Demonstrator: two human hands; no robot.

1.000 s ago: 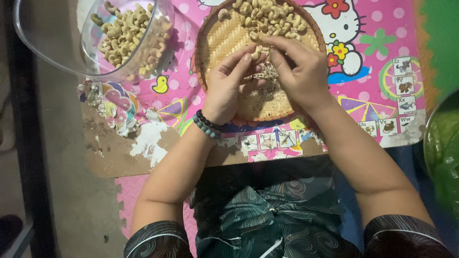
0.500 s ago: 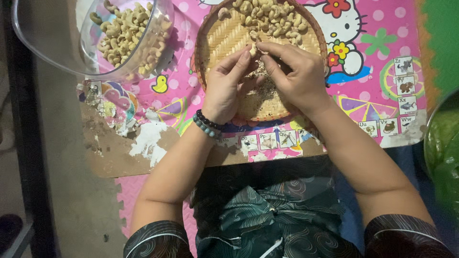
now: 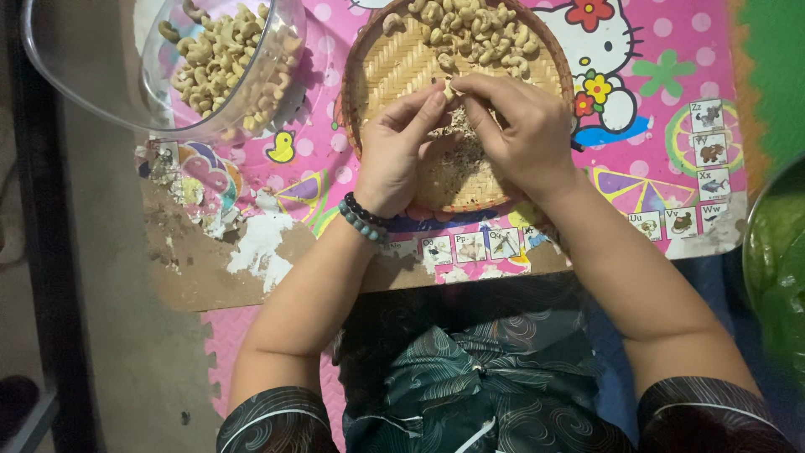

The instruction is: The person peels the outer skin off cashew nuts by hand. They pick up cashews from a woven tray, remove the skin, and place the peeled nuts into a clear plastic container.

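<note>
A: Cashew nut [image 3: 451,89], pale, pinched between both hands over the woven tray [image 3: 381,63]. Long axis?

B: Hard to call; mostly hidden by fingertips. The exposed bit seems to run left to right, but I can't tell which way it curves.

A: Hands?

B: Left hand [image 3: 402,151] curled, thumb and forefinger closed on the nut from the left. Right hand [image 3: 524,126] closed on it from the right, fingers bent over the top. Fingertips of both meet at the nut, above the tray's middle.

A: Beneath them?

B: Fine husk scraps [image 3: 457,147] on the tray weave, directly under the hands. Loose cashews [image 3: 474,29] piled along the tray's far edge, just beyond the fingertips.

A: Surroundings?

B: Clear plastic bowl [image 3: 92,75] of cashews at far left, tilted, apart from the tray. Pink cartoon mat [image 3: 671,84] under everything, worn through to brown at the near left. Beaded bracelet [image 3: 362,220] on the left wrist. Green object [image 3: 776,252] at right edge, blurred.
</note>
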